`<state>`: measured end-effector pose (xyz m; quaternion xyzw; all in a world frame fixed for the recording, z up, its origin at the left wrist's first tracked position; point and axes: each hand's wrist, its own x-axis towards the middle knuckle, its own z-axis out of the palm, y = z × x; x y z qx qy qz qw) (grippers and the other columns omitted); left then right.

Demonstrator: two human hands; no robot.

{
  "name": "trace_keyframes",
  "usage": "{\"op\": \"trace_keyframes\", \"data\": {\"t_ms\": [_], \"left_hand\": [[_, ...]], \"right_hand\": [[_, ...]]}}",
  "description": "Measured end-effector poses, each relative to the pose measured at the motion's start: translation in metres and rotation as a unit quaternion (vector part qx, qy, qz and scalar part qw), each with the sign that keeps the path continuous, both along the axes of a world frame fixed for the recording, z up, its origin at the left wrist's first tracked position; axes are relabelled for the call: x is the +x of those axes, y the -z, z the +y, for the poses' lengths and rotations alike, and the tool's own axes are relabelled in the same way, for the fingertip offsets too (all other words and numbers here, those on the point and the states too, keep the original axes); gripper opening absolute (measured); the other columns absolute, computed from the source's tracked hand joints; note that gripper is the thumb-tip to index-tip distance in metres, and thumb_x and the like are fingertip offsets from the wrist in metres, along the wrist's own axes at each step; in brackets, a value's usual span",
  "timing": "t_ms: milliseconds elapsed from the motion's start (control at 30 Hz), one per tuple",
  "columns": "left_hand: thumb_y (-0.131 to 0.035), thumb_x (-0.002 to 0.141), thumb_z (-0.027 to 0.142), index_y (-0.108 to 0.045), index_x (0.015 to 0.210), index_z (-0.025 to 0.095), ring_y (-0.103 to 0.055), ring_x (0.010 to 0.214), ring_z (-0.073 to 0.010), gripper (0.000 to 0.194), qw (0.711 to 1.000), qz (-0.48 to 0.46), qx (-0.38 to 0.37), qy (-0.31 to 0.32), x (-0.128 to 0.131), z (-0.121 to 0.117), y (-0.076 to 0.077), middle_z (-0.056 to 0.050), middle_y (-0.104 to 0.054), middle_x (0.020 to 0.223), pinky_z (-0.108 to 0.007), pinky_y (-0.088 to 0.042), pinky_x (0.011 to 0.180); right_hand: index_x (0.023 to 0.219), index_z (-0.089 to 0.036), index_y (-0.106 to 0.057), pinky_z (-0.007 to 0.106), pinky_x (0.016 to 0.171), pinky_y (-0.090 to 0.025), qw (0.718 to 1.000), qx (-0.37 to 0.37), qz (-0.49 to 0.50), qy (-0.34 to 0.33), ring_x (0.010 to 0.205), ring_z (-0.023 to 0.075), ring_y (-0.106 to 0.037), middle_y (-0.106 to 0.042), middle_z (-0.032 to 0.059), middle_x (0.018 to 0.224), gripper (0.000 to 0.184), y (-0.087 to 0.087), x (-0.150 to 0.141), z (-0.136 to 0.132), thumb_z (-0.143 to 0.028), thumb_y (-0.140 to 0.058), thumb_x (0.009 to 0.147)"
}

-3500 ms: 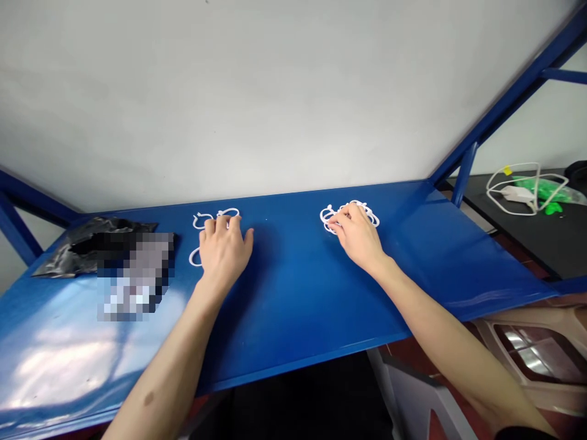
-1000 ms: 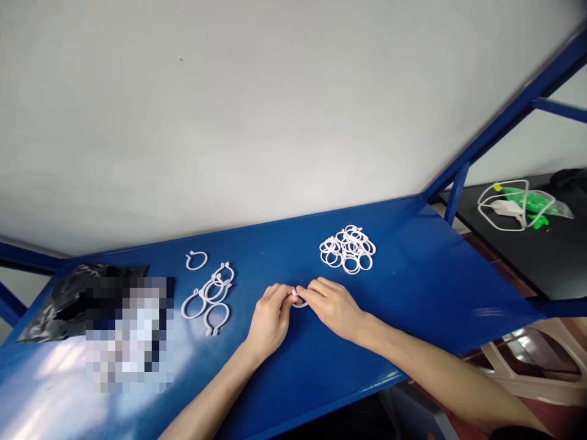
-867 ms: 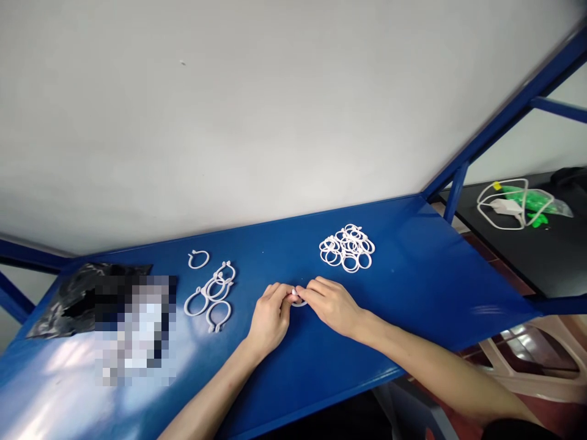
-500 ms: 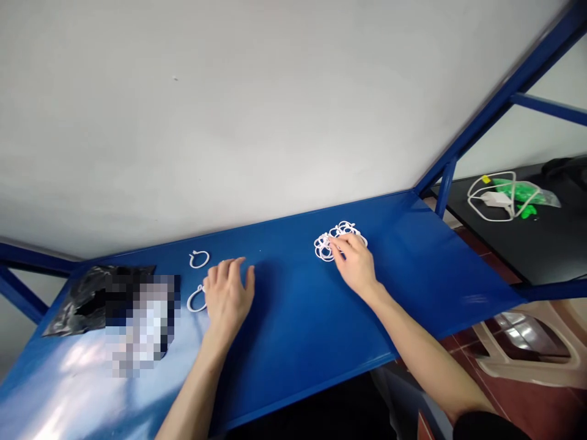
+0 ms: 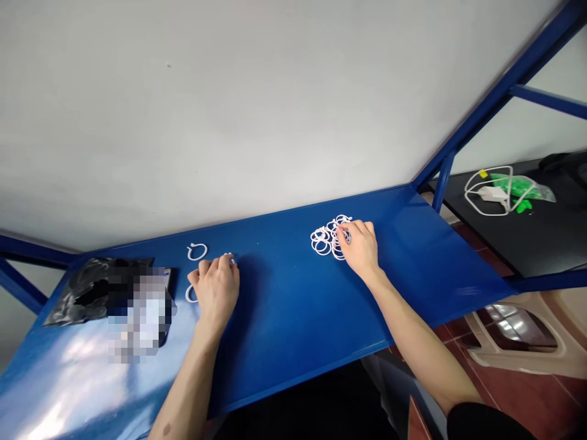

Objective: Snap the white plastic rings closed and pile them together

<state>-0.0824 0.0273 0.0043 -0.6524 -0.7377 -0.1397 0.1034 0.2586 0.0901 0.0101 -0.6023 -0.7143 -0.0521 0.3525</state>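
My left hand [image 5: 214, 287] is low over the blue tabletop [image 5: 284, 305], fingers curled together. A small bit of white, which looks like part of a ring, shows at its fingertips. Partly covered by this hand lies a white plastic curtain ring [image 5: 191, 294], and behind it another white ring [image 5: 197, 251] lies flat with a small gap. On the right, a loose pile of several white curtain rings [image 5: 322, 243] rests on the table. At the pile's right side, my right hand [image 5: 363, 245] pinches a ring between thumb and forefinger; the fingers hide part of the heap.
A crumpled black plastic bag [image 5: 92, 290] lies at the table's left end, beside a blurred-out item [image 5: 144, 315]. A wall [image 5: 257, 122] runs along the back. On a black table to the right are a white cable [image 5: 468, 189] and green packets [image 5: 509, 184]. A beige plastic chair [image 5: 499, 360] stands below.
My left hand's fingers have gone from spread to curled, and white now shows at their tips. The right hand has shifted slightly over the pile, whose rings lie differently.
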Motion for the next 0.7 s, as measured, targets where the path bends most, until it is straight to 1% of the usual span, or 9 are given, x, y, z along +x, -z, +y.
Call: {"op": "trace_keyframes", "data": {"t_ms": [100,167,267,333,400,467,567,633,700], "left_hand": [[-0.048,0.099,0.030,-0.069,0.113,0.017,-0.058,0.102,-0.0332,0.029,0.996,-0.059,0.064,0.011,0.004,0.002,-0.001,-0.013,-0.075,0.100,-0.046,-0.034,0.088],[-0.052,0.097,0.031,-0.069,0.110,0.018,-0.058,0.101,-0.0314,0.025,0.988,-0.117,0.098,0.034,0.010,0.002,-0.004,-0.012,-0.074,0.098,-0.045,-0.035,0.089],[-0.057,0.094,0.034,-0.068,0.103,0.020,-0.058,0.095,-0.0261,0.020,0.956,-0.262,0.117,0.068,0.020,0.000,-0.010,-0.009,-0.071,0.096,-0.041,-0.041,0.086],[-0.060,0.093,0.039,-0.067,0.105,0.020,-0.059,0.089,-0.0216,0.023,0.910,-0.396,0.095,0.076,0.027,-0.003,-0.013,-0.007,-0.069,0.098,-0.036,-0.045,0.081],[-0.065,0.091,0.044,-0.066,0.110,0.021,-0.060,0.087,-0.0182,0.030,0.846,-0.524,0.054,0.081,0.032,-0.005,-0.014,-0.006,-0.068,0.100,-0.032,-0.047,0.078],[-0.070,0.088,0.047,-0.066,0.111,0.021,-0.061,0.086,-0.0160,0.035,0.777,-0.623,0.021,0.090,0.034,-0.005,-0.011,-0.004,-0.067,0.098,-0.029,-0.048,0.076],[-0.077,0.084,0.046,-0.068,0.110,0.020,-0.058,0.078,-0.0129,0.037,0.688,-0.718,-0.014,0.105,0.036,-0.004,-0.007,-0.002,-0.065,0.090,-0.026,-0.047,0.073],[-0.079,0.082,0.045,-0.068,0.109,0.020,-0.059,0.076,-0.0126,0.038,0.640,-0.759,-0.036,0.112,0.038,-0.004,-0.006,-0.001,-0.065,0.085,-0.026,-0.048,0.074],[-0.081,0.081,0.043,-0.068,0.108,0.019,-0.062,0.079,-0.0143,0.038,0.600,-0.789,-0.062,0.120,0.042,-0.005,-0.008,-0.002,-0.066,0.083,-0.027,-0.049,0.075]], "right_hand": [[0.099,-0.021,-0.073,0.042,0.084,-0.050,1.000,0.012,0.008,-0.018,0.092,0.0281,-0.056,-0.074,0.0083,0.097,0.014,-0.003,-0.002,-0.001,-0.025,-0.060,0.097],[0.098,-0.021,-0.073,0.042,0.084,-0.051,0.999,0.030,0.020,-0.033,0.092,0.0275,-0.057,-0.074,0.0078,0.098,0.013,-0.006,-0.006,-0.004,-0.025,-0.061,0.098],[0.099,-0.023,-0.073,0.042,0.084,-0.052,0.995,0.055,0.040,-0.077,0.092,0.0260,-0.058,-0.074,0.0066,0.097,0.013,-0.011,-0.018,-0.012,-0.025,-0.061,0.099],[0.100,-0.023,-0.073,0.041,0.084,-0.052,0.988,0.061,0.046,-0.132,0.093,0.0245,-0.060,-0.074,0.0057,0.095,0.013,-0.013,-0.028,-0.020,-0.023,-0.060,0.099],[0.102,-0.023,-0.072,0.039,0.083,-0.053,0.979,0.055,0.044,-0.194,0.092,0.0231,-0.060,-0.074,0.0055,0.094,0.013,-0.012,-0.039,-0.028,-0.021,-0.060,0.099],[0.107,-0.021,-0.071,0.038,0.081,-0.054,0.966,0.035,0.032,-0.253,0.090,0.0219,-0.061,-0.073,0.0061,0.096,0.014,-0.009,-0.050,-0.035,-0.020,-0.059,0.100],[0.117,-0.019,-0.068,0.037,0.083,-0.056,0.948,-0.008,0.008,-0.317,0.091,0.0210,-0.065,-0.072,0.0074,0.101,0.020,-0.002,-0.062,-0.044,-0.022,-0.055,0.102],[0.124,-0.019,-0.065,0.038,0.084,-0.058,0.941,-0.033,-0.005,-0.336,0.094,0.0216,-0.067,-0.072,0.0087,0.106,0.024,0.001,-0.067,-0.048,-0.024,-0.054,0.103],[0.129,-0.019,-0.062,0.040,0.087,-0.058,0.938,-0.053,-0.011,-0.342,0.098,0.0229,-0.068,-0.070,0.0100,0.112,0.028,0.002,-0.070,-0.051,-0.025,-0.054,0.103]]}}
